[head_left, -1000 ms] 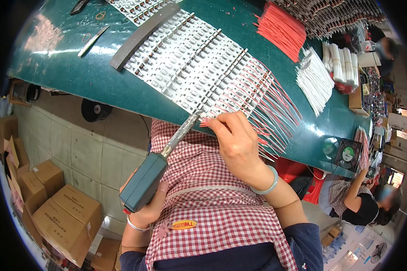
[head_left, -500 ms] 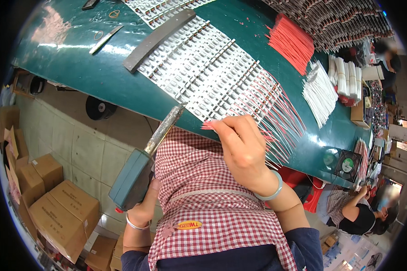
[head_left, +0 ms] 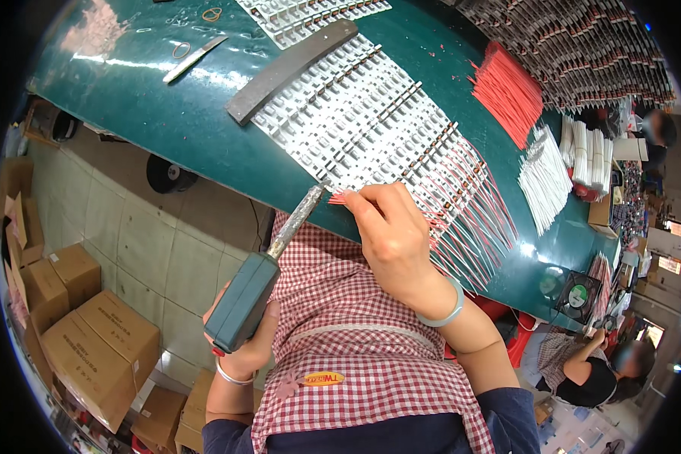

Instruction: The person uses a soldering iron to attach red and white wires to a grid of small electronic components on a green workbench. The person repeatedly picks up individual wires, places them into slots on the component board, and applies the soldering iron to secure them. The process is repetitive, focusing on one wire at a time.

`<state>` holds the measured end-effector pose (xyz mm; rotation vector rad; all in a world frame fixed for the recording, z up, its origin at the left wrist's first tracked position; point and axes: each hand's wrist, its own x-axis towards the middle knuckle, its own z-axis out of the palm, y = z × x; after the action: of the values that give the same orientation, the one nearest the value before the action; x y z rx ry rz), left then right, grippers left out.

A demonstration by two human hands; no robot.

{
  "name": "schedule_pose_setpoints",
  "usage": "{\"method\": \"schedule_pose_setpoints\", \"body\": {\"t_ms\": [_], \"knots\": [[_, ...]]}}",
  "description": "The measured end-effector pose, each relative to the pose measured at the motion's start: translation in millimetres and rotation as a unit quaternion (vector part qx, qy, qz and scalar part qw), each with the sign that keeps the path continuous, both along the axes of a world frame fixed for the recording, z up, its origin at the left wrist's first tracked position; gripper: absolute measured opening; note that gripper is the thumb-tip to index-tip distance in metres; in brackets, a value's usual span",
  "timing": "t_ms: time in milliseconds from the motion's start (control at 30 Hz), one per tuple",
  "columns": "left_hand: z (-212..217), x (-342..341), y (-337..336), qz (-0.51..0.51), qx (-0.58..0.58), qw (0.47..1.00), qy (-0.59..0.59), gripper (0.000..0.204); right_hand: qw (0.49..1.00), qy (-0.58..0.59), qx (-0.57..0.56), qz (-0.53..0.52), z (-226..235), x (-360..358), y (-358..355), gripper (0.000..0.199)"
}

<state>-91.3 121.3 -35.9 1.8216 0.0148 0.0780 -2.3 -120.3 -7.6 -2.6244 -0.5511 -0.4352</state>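
Note:
My left hand (head_left: 262, 342) is closed around the grip of a teal trigger-style soldering iron (head_left: 242, 300). Its long metal barrel points up and away, with the tip close to the near edge of a white panel of small repeated parts (head_left: 348, 106). My right hand (head_left: 396, 240) pinches several short red wires (head_left: 337, 199). Their ends poke out beyond my fingertips toward the iron's tip; whether they touch it I cannot tell. Red and white wires (head_left: 473, 227) fan out from the panel's right part, partly behind my right hand.
A dark curved bar (head_left: 291, 72) lies across the panel. Red wires (head_left: 507, 94) and white wires (head_left: 545, 181) are piled to the right on the green table (head_left: 166, 144). Tweezers (head_left: 194, 59) lie at left. Cardboard boxes (head_left: 102, 356) stand on the floor. Another person (head_left: 590, 371) sits at right.
The view has shifted, so the table and panel appear farther right. My right hand with the red wires has come closer to the soldering iron's tip.

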Motion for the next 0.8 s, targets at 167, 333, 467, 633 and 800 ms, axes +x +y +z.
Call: {"method": "schedule_pose_setpoints", "body": {"t_ms": [167, 333, 467, 633, 800], "knots": [[4, 7, -7, 0.004, -0.026, 1.0, 0.003, 0.021, 1.0, 0.003, -0.008, 0.002, -2, 2, 0, 0.031], [-2, 8, -7, -0.018, 0.015, 1.0, -0.016, 0.019, 1.0, 0.001, -0.012, -0.001, -3, 3, 0, 0.032], [-3, 7, -6, -0.027, 0.02, 0.999, 0.008, 0.02, 1.0, 0.01, -0.012, 0.001, -2, 4, 0, 0.033], [0, 12, -7, -0.038, 0.037, 0.999, 0.003, 0.021, 1.0, 0.012, -0.014, 0.002, -1, 5, 1, 0.033], [-1, 6, -3, -0.023, 0.023, 0.999, 0.035, 0.022, 1.0, 0.016, -0.013, 0.001, 1, 5, 0, 0.034]]}}
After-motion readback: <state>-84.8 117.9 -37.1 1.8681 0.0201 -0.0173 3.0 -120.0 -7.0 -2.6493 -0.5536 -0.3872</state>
